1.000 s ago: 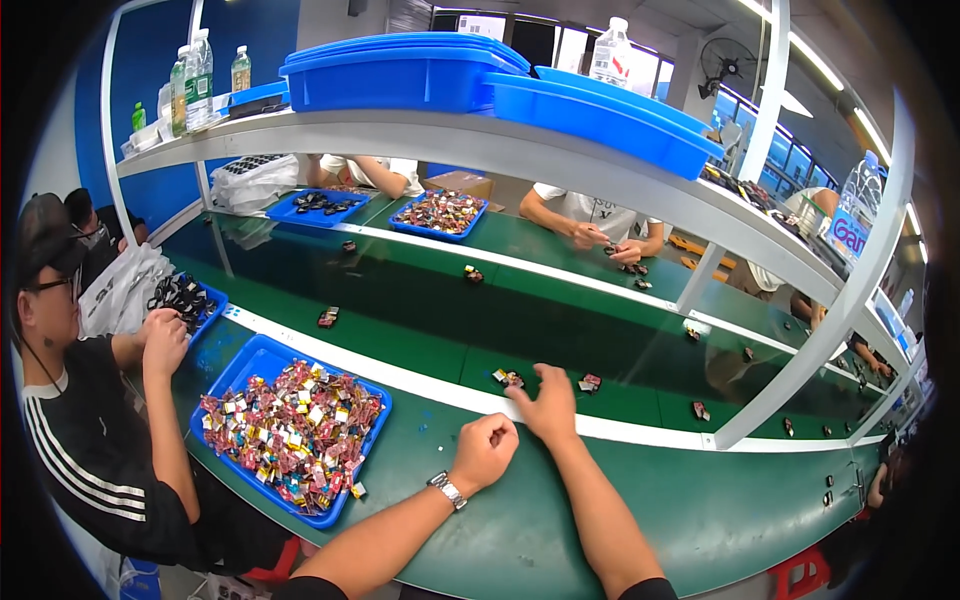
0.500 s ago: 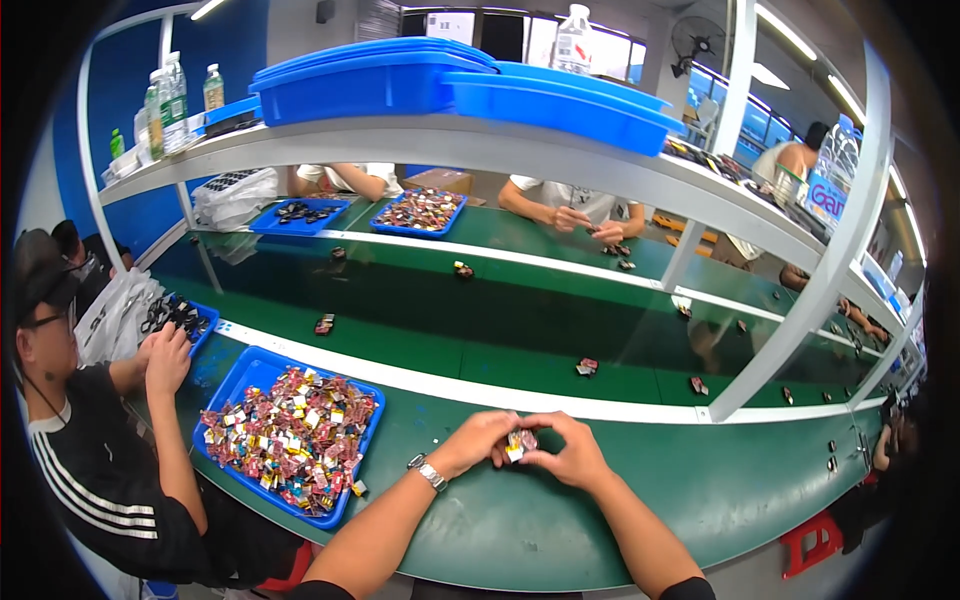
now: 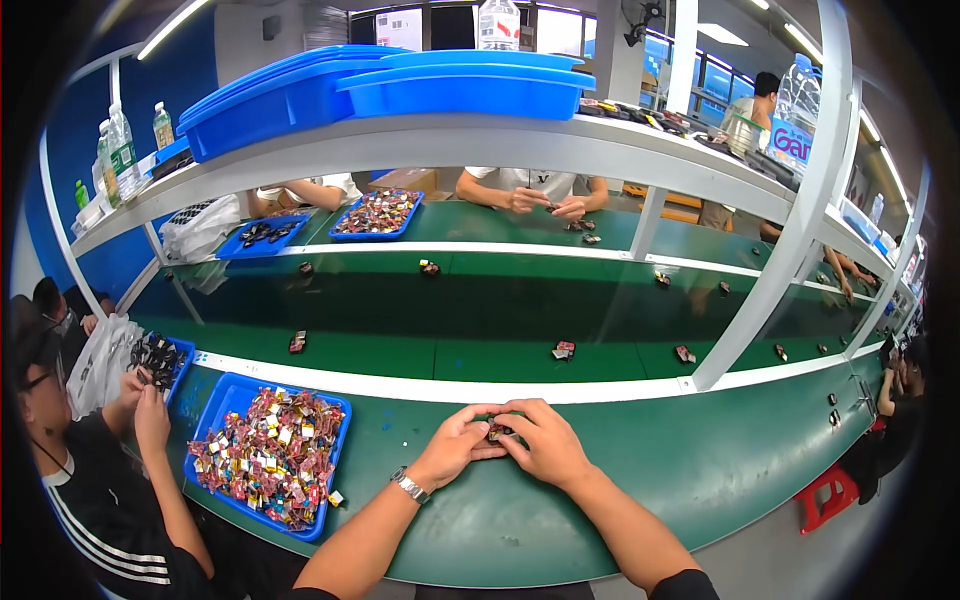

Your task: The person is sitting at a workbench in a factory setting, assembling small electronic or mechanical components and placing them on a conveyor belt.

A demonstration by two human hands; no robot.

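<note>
While both hands meet over the green bench top [image 3: 620, 500], the left hand [image 3: 455, 447] and the right hand [image 3: 545, 445] pinch together one small dark part with a red spot [image 3: 496, 432]. This part sits between the fingertips of the two hands, just above the bench surface, near the white strip [image 3: 400, 388] which runs along the green conveyor belt [image 3: 480, 310]. Fingers of both hands are curled around it; how firmly they press I cannot tell. On the left wrist is a silver wristwatch [image 3: 410, 486].

To the left of the hands, well apart, stands a blue plastic tray [image 3: 335, 470] full of small colourful pieces. On the belt lie several similar small dark parts, one of them [image 3: 563, 350] beyond the hands. At the left edge a person in a black shirt with white stripes [image 3: 90, 520] holds something small over another blue tray [image 3: 185, 352]. Across the belt, another person's hands [image 3: 545, 203] work on the far bench. Large blue plastic bins [image 3: 400, 85] rest on the white shelf [image 3: 560, 150] above.
</note>
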